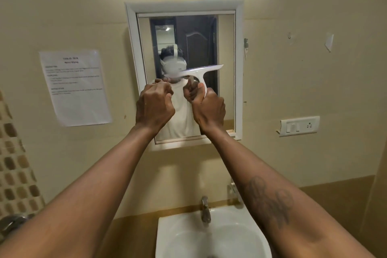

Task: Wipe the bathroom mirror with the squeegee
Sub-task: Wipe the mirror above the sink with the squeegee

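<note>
The right hand (pixel 209 109) grips the squeegee (pixel 199 72) by its handle, its blade running crosswise just above both fists against the mirror (pixel 226 48), while the left hand (pixel 155 107), fisted and seemingly empty, hovers beside it.

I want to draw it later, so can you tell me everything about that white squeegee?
The squeegee is white and looks like smooth plastic. It has a long, thin blade bar on top and a short handle below, making a T shape. The bar tilts, its right end higher, and its left end looks blurred. It is held up in front of the mirror. The right hand grips the handle.
</note>
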### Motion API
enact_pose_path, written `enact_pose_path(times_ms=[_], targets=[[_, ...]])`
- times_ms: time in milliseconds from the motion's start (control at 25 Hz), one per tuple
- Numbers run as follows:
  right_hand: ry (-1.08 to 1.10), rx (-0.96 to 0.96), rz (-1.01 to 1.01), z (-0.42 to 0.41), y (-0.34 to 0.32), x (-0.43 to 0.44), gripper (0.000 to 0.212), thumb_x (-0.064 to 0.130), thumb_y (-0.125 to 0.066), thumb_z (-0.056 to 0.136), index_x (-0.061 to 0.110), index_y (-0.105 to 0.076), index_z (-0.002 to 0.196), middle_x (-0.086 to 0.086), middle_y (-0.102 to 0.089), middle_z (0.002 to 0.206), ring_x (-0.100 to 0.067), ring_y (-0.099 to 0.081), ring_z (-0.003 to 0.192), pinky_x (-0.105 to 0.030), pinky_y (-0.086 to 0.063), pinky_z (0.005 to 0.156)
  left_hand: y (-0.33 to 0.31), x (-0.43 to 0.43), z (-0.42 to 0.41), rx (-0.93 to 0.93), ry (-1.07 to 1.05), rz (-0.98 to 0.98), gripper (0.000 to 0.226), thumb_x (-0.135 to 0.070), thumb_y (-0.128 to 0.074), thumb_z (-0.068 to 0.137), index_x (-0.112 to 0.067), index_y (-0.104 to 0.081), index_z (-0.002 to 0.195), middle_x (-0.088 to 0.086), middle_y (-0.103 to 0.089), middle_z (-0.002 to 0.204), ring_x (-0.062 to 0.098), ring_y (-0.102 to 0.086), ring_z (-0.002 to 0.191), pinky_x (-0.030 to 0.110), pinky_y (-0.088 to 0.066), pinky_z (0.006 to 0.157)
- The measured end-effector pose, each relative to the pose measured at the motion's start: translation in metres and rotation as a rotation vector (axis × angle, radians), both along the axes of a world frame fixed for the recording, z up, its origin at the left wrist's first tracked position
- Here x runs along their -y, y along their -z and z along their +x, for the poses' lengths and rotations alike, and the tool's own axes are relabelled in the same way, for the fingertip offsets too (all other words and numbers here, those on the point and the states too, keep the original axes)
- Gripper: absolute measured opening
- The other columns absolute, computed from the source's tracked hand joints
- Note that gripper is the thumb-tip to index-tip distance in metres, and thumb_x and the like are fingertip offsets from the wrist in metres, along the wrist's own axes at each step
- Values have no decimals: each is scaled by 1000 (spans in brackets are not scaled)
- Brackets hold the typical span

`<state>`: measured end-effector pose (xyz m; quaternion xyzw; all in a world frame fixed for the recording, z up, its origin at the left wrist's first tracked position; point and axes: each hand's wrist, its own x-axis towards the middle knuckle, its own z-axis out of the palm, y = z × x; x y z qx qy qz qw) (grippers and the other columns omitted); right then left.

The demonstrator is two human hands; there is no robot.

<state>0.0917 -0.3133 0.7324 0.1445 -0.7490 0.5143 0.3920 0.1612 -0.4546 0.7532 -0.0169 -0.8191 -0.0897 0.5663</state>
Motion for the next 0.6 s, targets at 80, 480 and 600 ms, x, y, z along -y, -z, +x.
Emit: enact_pose_path(times_ms=[80, 480, 600], targets=[[-20, -56, -36, -4, -26, 5, 49, 50, -35, 109, 15, -67, 96, 3, -67, 75, -14, -66, 66, -29, -51, 57, -25, 4, -1, -5, -12, 5, 22, -16, -62, 90, -14, -69, 111, 10, -73, 101, 29, -65, 100, 39, -57, 81], [43, -173, -116, -32, -116, 13, 41, 45, -38, 111, 19, -56, 84, 20, -42, 63, 6, -43, 53, -15, -27, 47, -95, 14, -11, -112, -25, -59, 23, -22, -64, 91, -13, -69, 112, 10, -72, 101, 28, -65, 101, 37, -56, 80], [18, -173, -136, -46, -132, 16, 44, 43, -39, 111, 13, -63, 90, 17, -44, 64, 6, -44, 54, -16, -30, 48, -103, 16, -18, -118, -25, -76, 24, -21, -65, 92, -11, -69, 114, 11, -72, 102, 28, -65, 101, 37, -56, 80]])
